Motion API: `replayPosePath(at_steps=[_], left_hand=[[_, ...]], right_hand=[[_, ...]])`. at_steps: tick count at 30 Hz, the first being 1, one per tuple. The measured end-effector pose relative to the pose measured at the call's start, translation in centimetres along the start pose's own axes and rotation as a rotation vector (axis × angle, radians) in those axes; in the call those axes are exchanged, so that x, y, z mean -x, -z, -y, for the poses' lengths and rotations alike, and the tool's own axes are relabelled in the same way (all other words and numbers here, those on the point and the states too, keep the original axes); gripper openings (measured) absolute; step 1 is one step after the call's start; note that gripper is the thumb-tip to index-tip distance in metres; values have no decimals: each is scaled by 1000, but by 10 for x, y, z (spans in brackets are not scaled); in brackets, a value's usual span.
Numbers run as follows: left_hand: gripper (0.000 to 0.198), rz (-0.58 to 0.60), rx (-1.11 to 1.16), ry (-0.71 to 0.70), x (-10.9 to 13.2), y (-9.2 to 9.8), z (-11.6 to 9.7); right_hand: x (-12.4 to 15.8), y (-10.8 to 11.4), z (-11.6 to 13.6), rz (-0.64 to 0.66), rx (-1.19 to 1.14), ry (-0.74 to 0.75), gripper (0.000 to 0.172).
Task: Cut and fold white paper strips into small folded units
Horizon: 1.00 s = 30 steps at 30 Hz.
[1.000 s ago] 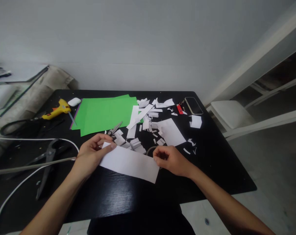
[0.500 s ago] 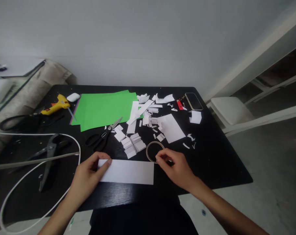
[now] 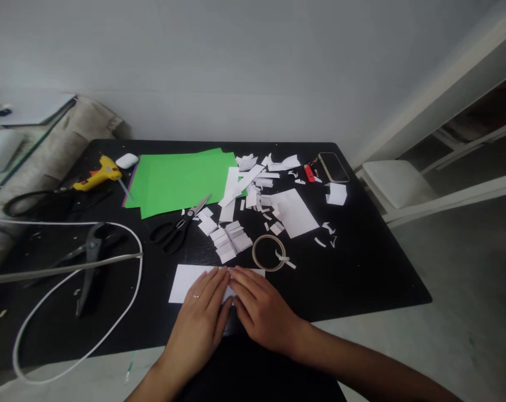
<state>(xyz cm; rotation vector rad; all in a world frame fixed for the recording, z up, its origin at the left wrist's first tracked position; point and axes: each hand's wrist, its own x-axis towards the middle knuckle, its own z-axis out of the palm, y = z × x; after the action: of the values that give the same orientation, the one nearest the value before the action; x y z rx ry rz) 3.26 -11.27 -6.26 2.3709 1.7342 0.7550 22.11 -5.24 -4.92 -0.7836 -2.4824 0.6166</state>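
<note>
A white paper strip (image 3: 184,282) lies flat near the front edge of the black table. My left hand (image 3: 205,312) rests on its middle, a ring on one finger, the fingers stretched out side by side. My right hand (image 3: 259,307) lies against it on the strip's right part, its fingers extended too, with fingertips of both hands meeting. The hands hide much of the strip. Just beyond is a roll of tape (image 3: 255,254), with small paper scraps (image 3: 285,259) at its right side.
Behind lie black-handled scissors (image 3: 180,224), green sheets (image 3: 186,181), a white sheet (image 3: 297,215) and folded paper pieces (image 3: 231,242). A yellow glue gun (image 3: 100,174), large shears (image 3: 89,268) and a looping white cable (image 3: 141,273) are at the left. A phone (image 3: 334,167) lies back right.
My left hand has left the strip's left end for its middle. My right hand has moved left from the tape roll onto the strip. Scraps now show at the roll.
</note>
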Motion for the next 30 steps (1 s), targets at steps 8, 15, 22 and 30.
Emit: replayPosePath(at_steps=[8,15,22,30], left_hand=[[46,64,-11,41,2,9,5],[50,88,-103,41,4,14,10],[50,93,-217,93,2,10,4],[52,60,-285,93,14,25,27]], right_hand=[[8,0,0,-24,27,-52,40],[9,-1,-2,-73,35,-58,35],[10,-1,-4,-70,16,-55,39],[8,2,-5,-80,23,-43,35]])
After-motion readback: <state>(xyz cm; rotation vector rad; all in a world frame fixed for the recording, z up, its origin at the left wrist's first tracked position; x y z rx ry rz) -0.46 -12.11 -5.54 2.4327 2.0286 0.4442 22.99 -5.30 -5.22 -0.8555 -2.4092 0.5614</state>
